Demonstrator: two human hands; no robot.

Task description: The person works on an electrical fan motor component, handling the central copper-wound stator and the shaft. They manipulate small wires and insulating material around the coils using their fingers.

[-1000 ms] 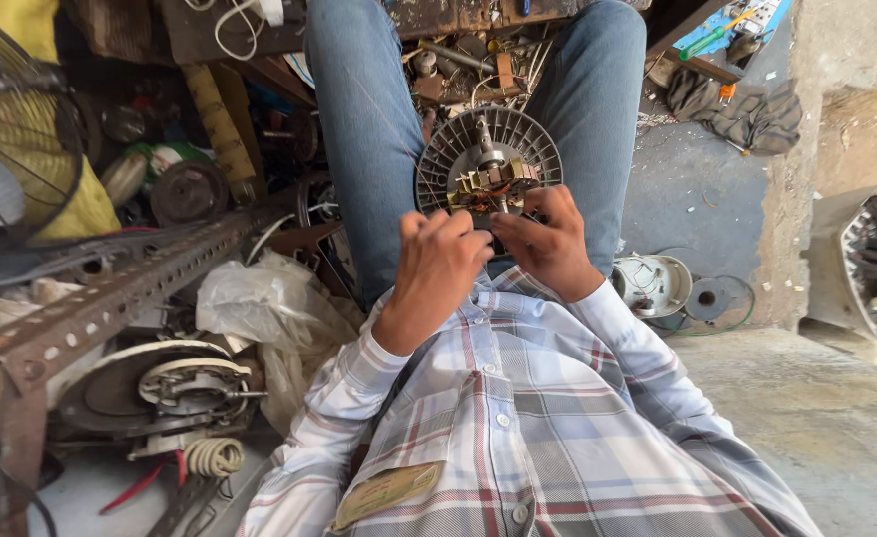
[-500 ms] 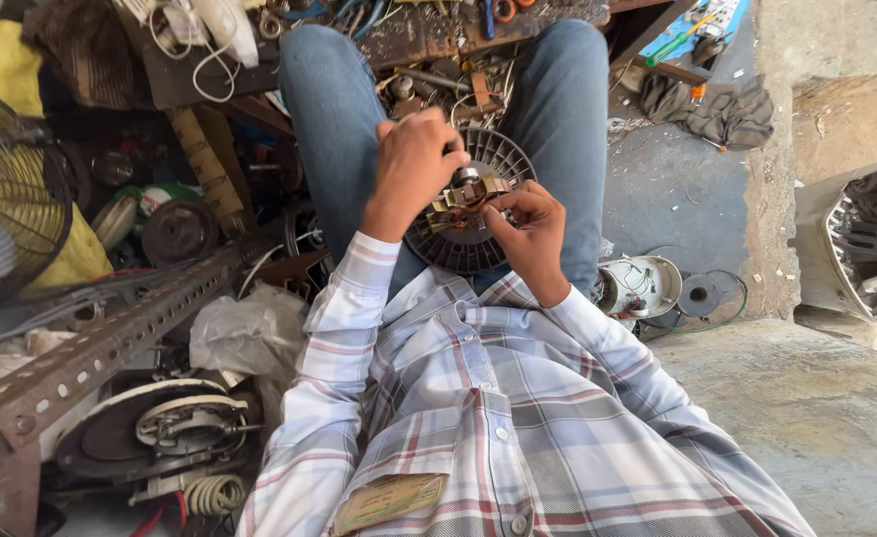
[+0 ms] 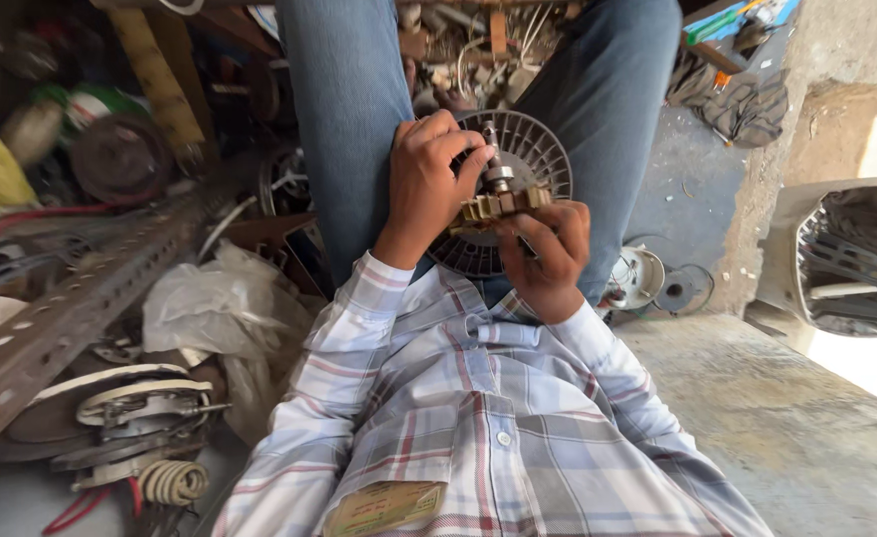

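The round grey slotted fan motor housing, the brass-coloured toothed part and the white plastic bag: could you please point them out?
Round grey slotted fan motor housing [image 3: 543, 149], head view, upper right slotted rim.
Brass-coloured toothed part [image 3: 503, 205], head view, toothed middle.
White plastic bag [image 3: 205, 303], head view, crumpled middle.

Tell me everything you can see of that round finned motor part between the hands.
The round finned part is a dark grey disc with radial vent slots, seemingly metal or hard plastic. It stands tilted on the lap between the blue-jeaned legs. A steel shaft sticks out of its centre above a brass-coloured toothed piece. The left hand covers its left side; the right hand pinches the brass piece from below.
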